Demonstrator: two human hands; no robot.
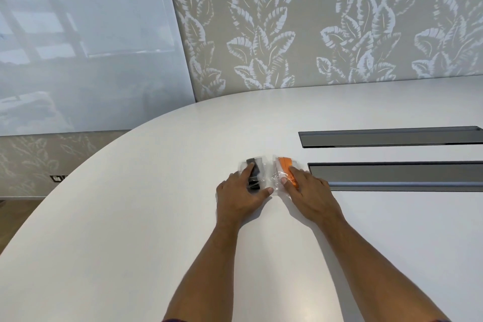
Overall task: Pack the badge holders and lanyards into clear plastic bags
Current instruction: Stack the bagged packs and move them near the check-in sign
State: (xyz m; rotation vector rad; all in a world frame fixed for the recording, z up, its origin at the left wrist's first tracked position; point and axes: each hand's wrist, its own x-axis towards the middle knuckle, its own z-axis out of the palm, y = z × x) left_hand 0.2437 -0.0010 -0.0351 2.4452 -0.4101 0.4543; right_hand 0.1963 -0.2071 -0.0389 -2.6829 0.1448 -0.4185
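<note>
Both hands [241,191] flat on bags [261,165]

The near ends of the black folded lanyard [254,174] and the orange folded lanyard [287,168] are hidden under flattened hands; badge holders cannot be made out.

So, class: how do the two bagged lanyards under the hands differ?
The left bag holds a black lanyard; the right bag holds an orange one. The left hand rests on the black one, the right hand on the orange. Both bags are clear plastic, lying flat on the white table.
</note>
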